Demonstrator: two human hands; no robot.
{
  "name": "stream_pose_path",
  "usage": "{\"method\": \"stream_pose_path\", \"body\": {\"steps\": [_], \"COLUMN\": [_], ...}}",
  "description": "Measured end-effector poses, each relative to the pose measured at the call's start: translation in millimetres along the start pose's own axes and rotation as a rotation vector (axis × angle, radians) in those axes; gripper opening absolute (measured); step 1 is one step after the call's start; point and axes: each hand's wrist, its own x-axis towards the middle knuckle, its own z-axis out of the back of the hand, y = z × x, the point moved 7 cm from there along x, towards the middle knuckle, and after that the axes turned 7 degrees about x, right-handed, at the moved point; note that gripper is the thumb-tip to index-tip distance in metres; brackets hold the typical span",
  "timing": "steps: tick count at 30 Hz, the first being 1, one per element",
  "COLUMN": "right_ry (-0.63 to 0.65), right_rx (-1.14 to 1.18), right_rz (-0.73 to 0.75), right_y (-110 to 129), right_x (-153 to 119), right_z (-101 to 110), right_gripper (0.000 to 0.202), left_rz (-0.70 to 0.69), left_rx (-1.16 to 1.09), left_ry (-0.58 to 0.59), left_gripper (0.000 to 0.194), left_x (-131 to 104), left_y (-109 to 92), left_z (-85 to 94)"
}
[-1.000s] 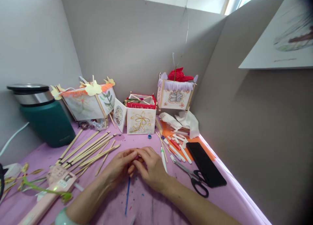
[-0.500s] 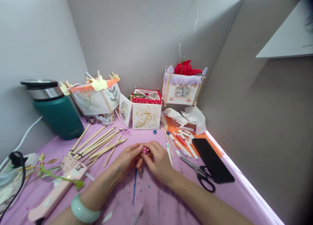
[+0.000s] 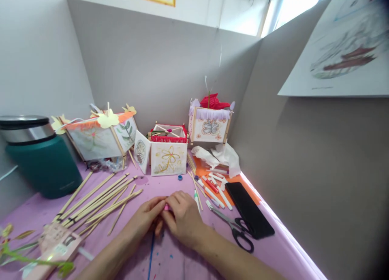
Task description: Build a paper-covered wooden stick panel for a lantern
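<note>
A small pink piece (image 3: 166, 207) sits at the meeting fingertips of the left hand (image 3: 151, 212) and right hand (image 3: 182, 216), mostly covered by them. Both hands curl inward, thumbs toward each other, forearms reaching in from the lower edge; each grip is pinched on the piece. Below them a thin blue stick (image 3: 150, 259) slants toward the near side; whether a finger touches it, I cannot tell. On the purple-covered tabletop (image 3: 194, 268), wooden sticks (image 3: 103, 203) lie to the left, scissors (image 3: 232, 223) and a black phone (image 3: 251, 210) to the right. Behind stands a flower-painted box (image 3: 169, 158), before a grey partition (image 3: 146, 65).
</note>
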Motion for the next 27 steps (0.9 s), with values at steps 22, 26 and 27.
{"method": "stream_pose_path", "body": {"steps": [22, 26, 27], "right_ry": [-0.149, -0.185, -0.188], "right_rx": [0.122, 0.091, 0.086], "right_rz": [0.082, 0.102, 0.1], "right_y": [4, 4, 4], "right_x": [3, 2, 2], "right_z": [12, 12, 11], "right_gripper": [0.015, 0.015, 0.015], "left_rz": [-0.058, -0.053, -0.054], "left_rx": [0.087, 0.051, 0.021], "left_ry": [0.026, 0.012, 0.01], "left_gripper": [0.058, 0.054, 0.052], "left_x": [-2, -1, -1], "left_y": [-9, -8, -8], "left_z": [-7.8, -7.3, -7.6]}}
